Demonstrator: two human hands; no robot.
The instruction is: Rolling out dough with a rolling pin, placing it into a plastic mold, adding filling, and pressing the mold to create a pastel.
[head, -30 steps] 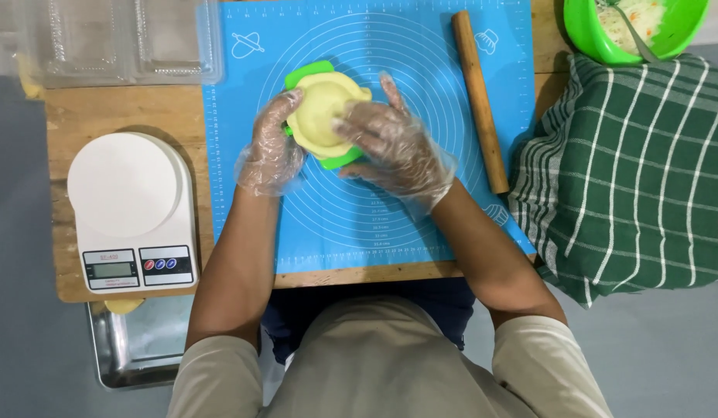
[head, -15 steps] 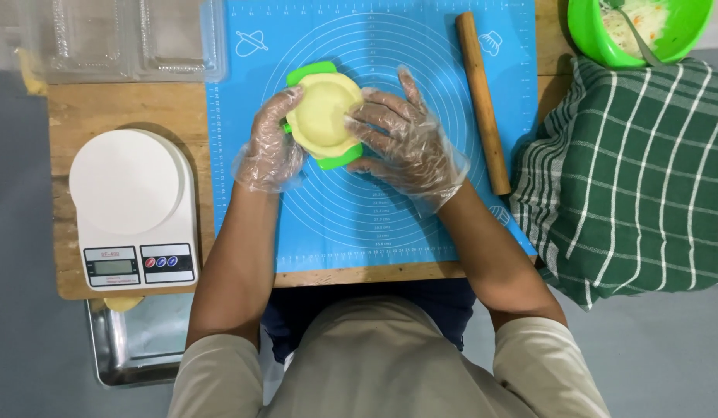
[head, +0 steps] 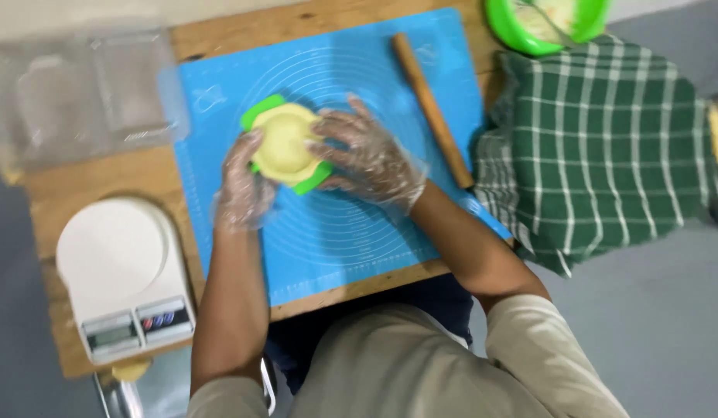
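Dough (head: 283,139) lies on a green mould (head: 312,179), gripped by left hand (head: 243,184) and right hand (head: 370,159); uneven pressing could tear it.

Count on your bench: mostly singles, hands and containers in twos.

You have two gloved hands at work, left hand (head: 243,190) and right hand (head: 370,159); one green mould (head: 312,179) carrying one dough round (head: 283,142); one blue mat (head: 359,232); one rolling pin (head: 432,108); one white scale (head: 123,275); one green bowl (head: 545,23); one checked cloth (head: 606,147); two clear containers (head: 88,93).
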